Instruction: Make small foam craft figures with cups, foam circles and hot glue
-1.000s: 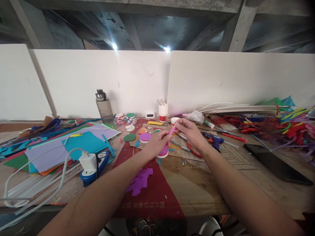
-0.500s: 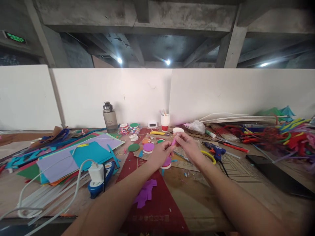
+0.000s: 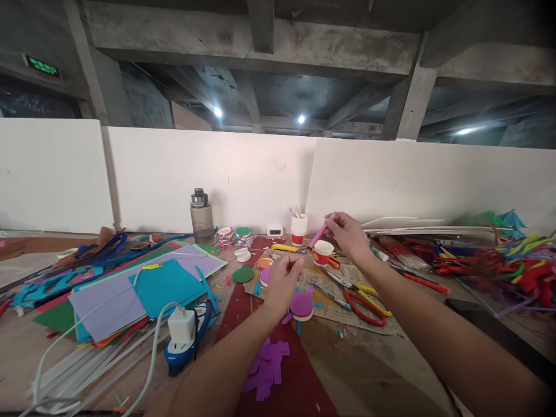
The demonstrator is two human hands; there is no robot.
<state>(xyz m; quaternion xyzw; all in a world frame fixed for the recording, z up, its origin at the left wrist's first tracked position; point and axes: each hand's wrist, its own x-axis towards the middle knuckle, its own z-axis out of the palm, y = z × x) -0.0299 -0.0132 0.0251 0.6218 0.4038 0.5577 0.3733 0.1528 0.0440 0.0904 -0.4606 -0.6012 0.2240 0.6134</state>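
My right hand (image 3: 347,233) is shut on a slim purple tube (image 3: 320,236), which slants down to the left just behind a red and white paper cup (image 3: 324,253). Fingertips drawn together, my left hand (image 3: 283,281) hovers over the discs; what its pinch holds, if anything, is too small to make out. Below it lies a purple-topped white disc (image 3: 301,306) with purple and blue strips sticking out round its edge. A second purple-topped disc (image 3: 264,277) is partly covered by my left hand. Cut purple paper strips (image 3: 269,365) lie in a heap nearer me.
Red-handled scissors (image 3: 367,307) rest on cardboard at right. A cup of pens (image 3: 299,227), a yellow cutter (image 3: 284,248) and a water bottle (image 3: 202,217) stand or lie towards the back. Coloured sheets (image 3: 108,307) and a power strip with a cable (image 3: 179,356) are at left.
My hands have parted. The right one has carried the purple tube up and right, beyond the paper cup, while the left stays near the discs. The view has tilted up, and the scissors show.
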